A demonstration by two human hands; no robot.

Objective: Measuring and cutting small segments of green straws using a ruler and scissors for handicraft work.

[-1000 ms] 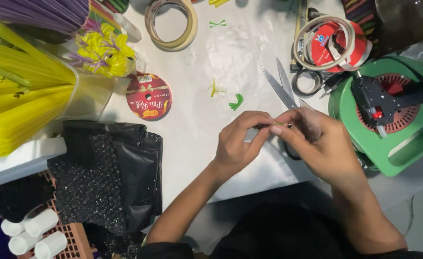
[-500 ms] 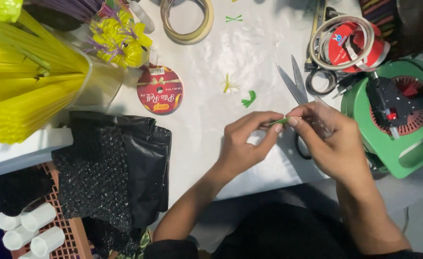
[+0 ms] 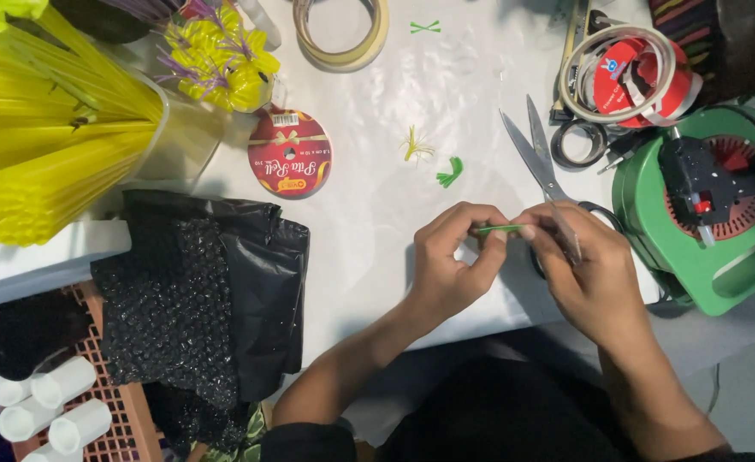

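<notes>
Two bare hands meet over a white table (image 3: pixel 377 257). The left hand (image 3: pixel 450 269) and right hand (image 3: pixel 591 278) pinch the two ends of a thin green strip (image 3: pixel 501 229), which lies nearly level between the fingertips, its long axis running from one hand to the other. Its ends are hidden under the fingers, and it is too small to tell its material. The right hand also grips silver scissors (image 3: pixel 541 162); their handles are covered by the palm, and the blades point away from the hand, up and slightly leftward. Just beyond the left hand lie a small green curled scrap (image 3: pixel 451 173) and a pale yellow tuft (image 3: pixel 415 144). Farther past it sits a round red ribbon spool (image 3: pixel 289 153). Beside the right hand, a green round stand (image 3: pixel 702 257) is cut off at the edge. Since half a second ago, the strip looks longer between the fingertips.
</notes>
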